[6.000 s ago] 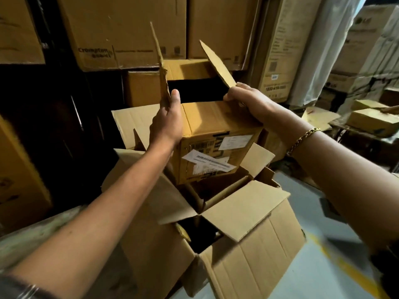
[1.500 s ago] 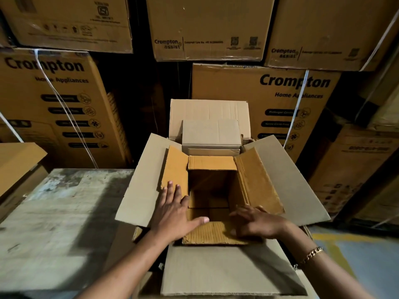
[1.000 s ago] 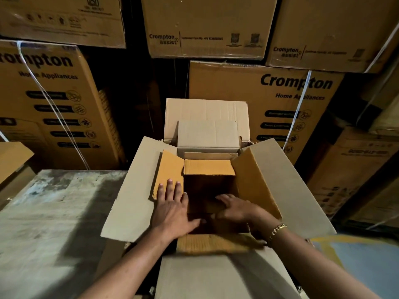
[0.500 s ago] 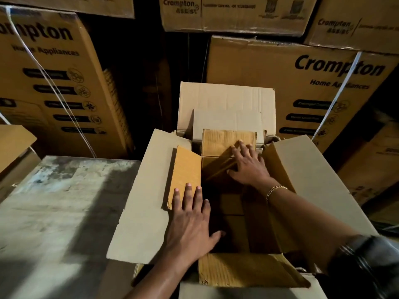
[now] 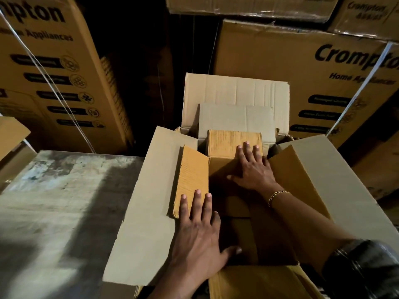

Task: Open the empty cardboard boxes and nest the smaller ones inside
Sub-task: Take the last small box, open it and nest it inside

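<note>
A large cardboard box stands open just beside the right edge of a worn grey counter. Its left flap lies out over that edge, its right flap slopes up and outward, and its far flap stands upright. A smaller box with orange-brown flaps sits down inside it, its mouth open and its inside dark.

The left hand lies flat, palm down, on the near end of the smaller box's left flap, pressing it against the big box's left flap. Its fingers are straight and slightly spread, and the thumb sticks out over the opening.

The right hand reaches across the opening to the smaller box's far flap. Its fingers are straight and spread, with the tips pressing that flap back. A gold bracelet circles the wrist, and a dark sleeve shows at the lower right.

Behind the far flap a second pale flap stands upright; which box it belongs to I cannot tell. Tall printed cartons are stacked behind and to both sides.
</note>
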